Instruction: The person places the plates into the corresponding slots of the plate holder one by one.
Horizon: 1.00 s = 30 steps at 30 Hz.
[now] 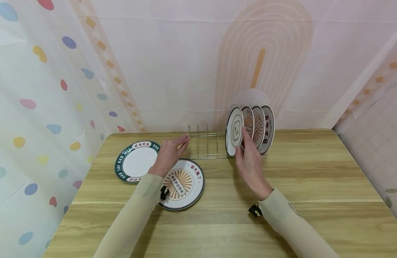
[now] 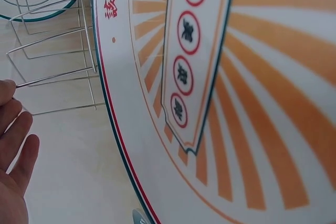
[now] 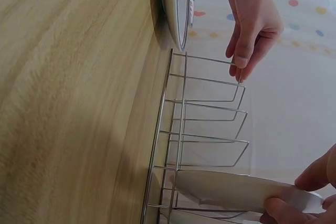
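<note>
A metal wire dish rack (image 1: 207, 155) stands at the back of the wooden table. My left hand (image 1: 168, 154) pinches the top of the wire loop at its left end; the right wrist view also shows that pinch. On the right, my right hand (image 1: 251, 167) holds a white dark-rimmed plate (image 1: 234, 133), thumb on one side and fingers on the other. This plate stands upright in the rack, leftmost of those there. Three more patterned plates (image 1: 268, 130) stand behind it to the right. In the right wrist view, the held plate's (image 3: 231, 190) lower edge is between the wires.
A stack of plates with an orange sunburst pattern (image 1: 182, 182) lies in front of the rack, partly under my left wrist. Left of it is a green-rimmed plate (image 1: 138, 162). A patterned curtain (image 1: 172, 71) hangs behind the table.
</note>
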Each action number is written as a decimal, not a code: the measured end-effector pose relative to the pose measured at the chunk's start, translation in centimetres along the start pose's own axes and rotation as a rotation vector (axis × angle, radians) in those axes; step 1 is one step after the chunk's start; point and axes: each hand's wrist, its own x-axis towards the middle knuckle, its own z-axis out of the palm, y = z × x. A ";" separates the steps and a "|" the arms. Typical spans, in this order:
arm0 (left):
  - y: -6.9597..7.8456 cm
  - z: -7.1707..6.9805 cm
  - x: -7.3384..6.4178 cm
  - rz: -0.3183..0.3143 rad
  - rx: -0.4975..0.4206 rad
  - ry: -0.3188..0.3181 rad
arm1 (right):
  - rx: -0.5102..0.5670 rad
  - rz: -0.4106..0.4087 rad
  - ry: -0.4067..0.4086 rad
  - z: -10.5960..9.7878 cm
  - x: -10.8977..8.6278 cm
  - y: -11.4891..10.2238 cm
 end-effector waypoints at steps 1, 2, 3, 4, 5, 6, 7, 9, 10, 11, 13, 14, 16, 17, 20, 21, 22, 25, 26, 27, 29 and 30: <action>0.0 -0.1 0.0 -0.003 0.000 -0.008 | 0.002 -0.003 -0.001 0.0 0.0 0.0; 0.1 -0.1 0.0 -0.006 0.000 -0.019 | 0.006 -0.007 -0.001 0.0 0.0 0.0; 0.1 -0.2 0.0 -0.011 -0.001 -0.031 | 0.008 -0.009 -0.001 0.0 -0.1 0.0; 0.2 -0.3 0.0 -0.016 -0.002 -0.045 | 0.013 -0.010 -0.001 0.0 -0.2 0.0; 0.2 -0.3 0.0 -0.022 -0.002 -0.060 | 0.018 -0.011 -0.001 0.0 -0.2 0.1; 0.3 -0.5 0.0 -0.027 -0.004 -0.075 | 0.027 -0.010 -0.001 0.0 -0.3 0.1; 0.3 -0.6 0.0 -0.030 -0.007 -0.091 | 0.033 -0.007 -0.002 0.0 -0.4 0.2; 0.3 -0.7 -0.1 -0.032 -0.014 -0.120 | 0.046 0.002 -0.009 -0.2 -0.7 0.1; 0.4 -0.9 -0.1 -0.033 -0.014 -0.135 | 0.055 0.009 -0.019 -0.3 -0.9 0.1; 0.3 -0.9 -0.2 -0.032 -0.016 -0.148 | 0.061 0.016 -0.031 -0.4 -1.0 0.0; 0.4 -1.1 -0.2 -0.036 -0.018 -0.174 | 0.070 0.028 -0.058 -0.8 -1.4 -0.1; 0.5 -1.2 -0.2 -0.035 -0.017 -0.184 | 0.078 0.028 -0.069 -1.0 -1.7 -0.2; 0.5 -1.2 -0.2 -0.031 -0.017 -0.198 | 0.098 0.016 -0.080 -1.3 -2.1 -0.4; 0.4 -1.3 -0.2 -0.026 -0.016 -0.201 | 0.113 0.003 -0.078 -1.4 -2.4 -0.5; 0.3 -1.3 -0.2 -0.006 -0.014 -0.207 | 0.140 -0.056 -0.053 -1.6 -3.2 -0.9; 0.3 -1.3 -0.2 -0.002 -0.012 -0.210 | 0.147 -0.080 -0.044 -1.7 -3.5 -1.1; 0.3 -1.3 -0.2 0.001 -0.012 -0.214 | 0.153 -0.103 -0.039 -1.7 -3.8 -1.2; 0.3 -1.4 -0.1 0.007 -0.013 -0.222 | 0.190 -0.153 -0.065 -1.5 -4.5 -1.6; 0.3 -1.4 -0.1 0.007 -0.013 -0.224 | 0.205 -0.163 -0.085 -1.4 -4.7 -1.7; 0.3 -1.4 -0.1 0.005 -0.011 -0.227 | 0.227 -0.152 -0.118 -1.4 -4.9 -1.8; 0.2 -1.4 -0.1 0.004 -0.009 -0.231 | 0.283 -0.096 -0.202 -1.2 -5.3 -2.0; 0.3 -1.4 -0.1 0.004 -0.007 -0.234 | 0.307 -0.056 -0.247 -1.1 -5.4 -2.1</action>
